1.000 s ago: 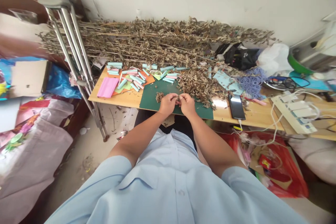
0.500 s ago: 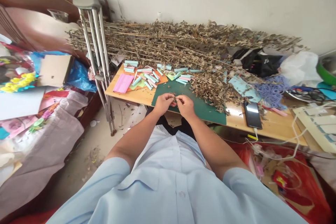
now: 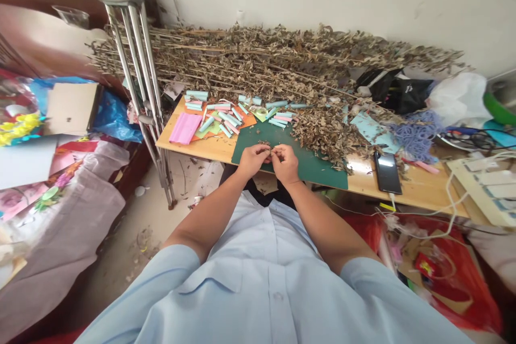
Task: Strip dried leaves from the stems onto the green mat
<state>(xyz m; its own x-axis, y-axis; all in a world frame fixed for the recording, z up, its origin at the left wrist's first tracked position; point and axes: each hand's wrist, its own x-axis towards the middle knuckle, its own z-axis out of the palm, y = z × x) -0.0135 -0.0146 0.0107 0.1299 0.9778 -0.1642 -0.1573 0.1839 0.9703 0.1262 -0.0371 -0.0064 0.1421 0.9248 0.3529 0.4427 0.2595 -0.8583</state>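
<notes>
Close together over the front edge of a green mat point(image 3: 318, 173), both my hands are closed, fingertips nearly meeting. My left hand point(image 3: 252, 160) holds some dried leaves point(image 3: 264, 143), which poke out above its curled fingers. My right hand point(image 3: 286, 163) pinches at the same small bit of leaf between thumb and forefinger; most of it is hidden by the fingers. Just beyond my right hand lies a heap of loose dried leaves point(image 3: 322, 137). Rolled paper tubes point(image 3: 229, 118) in blue and pink are scattered behind the mat to the left.
Long dried leafy stalks point(image 3: 258, 59) are piled along the wall. Metal crutches point(image 3: 139, 64) stand at the table's left end. A pink paper stack point(image 3: 185, 128) lies near that corner. On the right are a plugged-in phone point(image 3: 387, 172), purple yarn point(image 3: 417, 137) and a power strip point(image 3: 489, 188).
My hands stay together over the mat edge, with the right fingers slightly shifted around the leaf bit. The view has turned a little, moving the crutches leftward.
</notes>
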